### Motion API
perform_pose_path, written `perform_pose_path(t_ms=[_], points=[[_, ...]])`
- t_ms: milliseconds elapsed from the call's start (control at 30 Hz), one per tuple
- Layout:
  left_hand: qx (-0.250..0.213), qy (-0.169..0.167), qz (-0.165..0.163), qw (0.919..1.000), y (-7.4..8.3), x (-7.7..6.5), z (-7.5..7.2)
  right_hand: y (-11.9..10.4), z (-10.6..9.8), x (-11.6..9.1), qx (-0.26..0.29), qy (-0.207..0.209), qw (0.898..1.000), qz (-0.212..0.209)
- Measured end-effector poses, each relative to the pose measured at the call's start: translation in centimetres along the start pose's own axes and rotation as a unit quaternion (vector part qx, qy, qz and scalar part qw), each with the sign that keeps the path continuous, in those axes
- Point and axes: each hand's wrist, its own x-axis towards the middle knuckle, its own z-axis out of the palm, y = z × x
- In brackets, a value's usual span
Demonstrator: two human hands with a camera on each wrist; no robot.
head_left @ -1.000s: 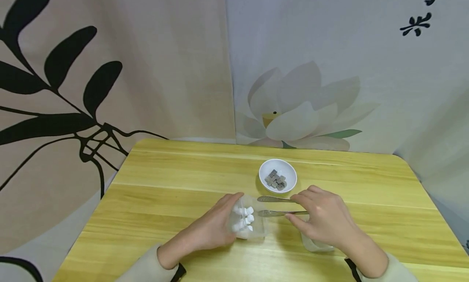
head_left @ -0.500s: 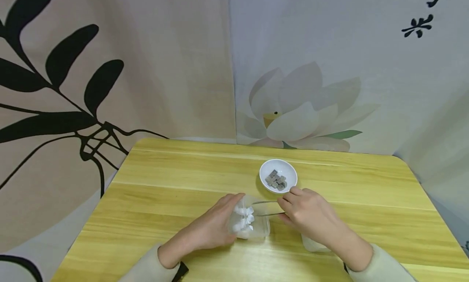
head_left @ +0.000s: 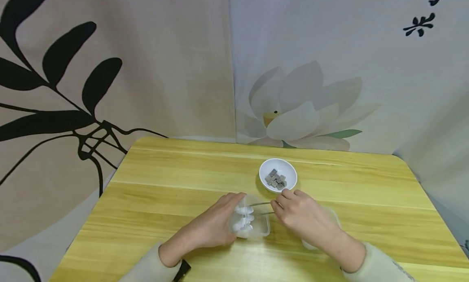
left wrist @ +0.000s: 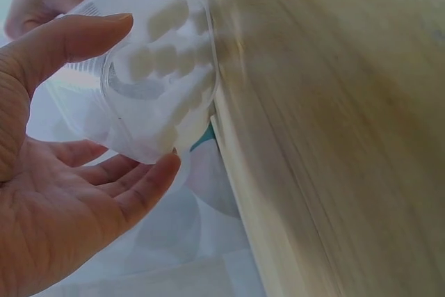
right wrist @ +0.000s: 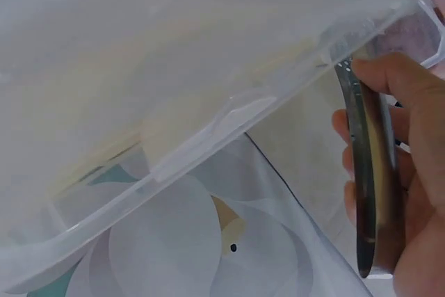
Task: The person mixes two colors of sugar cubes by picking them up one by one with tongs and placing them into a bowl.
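So one clear plastic container (head_left: 261,230) is lying tipped over the counter (head_left: 165,200), its mouth facing the right hand (head_left: 305,219). The left hand (head_left: 220,225) is gripping it at the base end, thumb on one side and fingers on the other. White pieces (head_left: 243,221) are sitting inside, but they're blurring together through the plastic, so I'm not getting a real count.

The right hand is pinching one pair of metal tongs (right wrist: 361,172), two arms spread apart. Compared with a second ago, that hand is sitting further left and the tongs are reaching deeper into the container; back then the tips were only around its mouth. Can't tell if they're touching a piece.

One translucent plastic item (head_left: 310,245) is lying under the right forearm, mostly hidden, though its far edge is now showing too.

One white bowl (head_left: 266,168) is standing just beyond the hands, same spot as before, holding roughly eight grey cubes (head_left: 276,179), overlapping so don't quote me. Printed cloth (head_left: 183,70) is hanging behind everything.
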Motion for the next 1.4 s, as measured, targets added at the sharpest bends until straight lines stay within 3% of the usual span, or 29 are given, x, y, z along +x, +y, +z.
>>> perform_pose_path(t_ms=[400,567,767,1067,1400], points=[[-0.009,-0.003,-0.016,0.9998,0.1,0.0,0.2,-0.3,-0.1,0.1,-0.019,-0.019,1.000,-0.011],[-0.010,0.001,-0.017,0.9998,0.1,0.0,0.2,-0.3,-0.1,-0.1,-0.017,-0.006,1.000,-0.012],[-0.012,0.001,-0.017,0.9998,0.2,-0.1,0.3,0.0,-0.2,-0.8,0.048,0.016,0.998,0.024],[-0.003,0.000,-0.019,0.9998,0.2,-0.1,0.1,0.9,-0.2,-2.2,0.132,0.053,0.986,0.082],[-0.005,0.003,-0.021,0.9998,0.0,-0.2,0.1,2.1,-0.6,-3.2,0.173,0.099,0.972,0.129]])
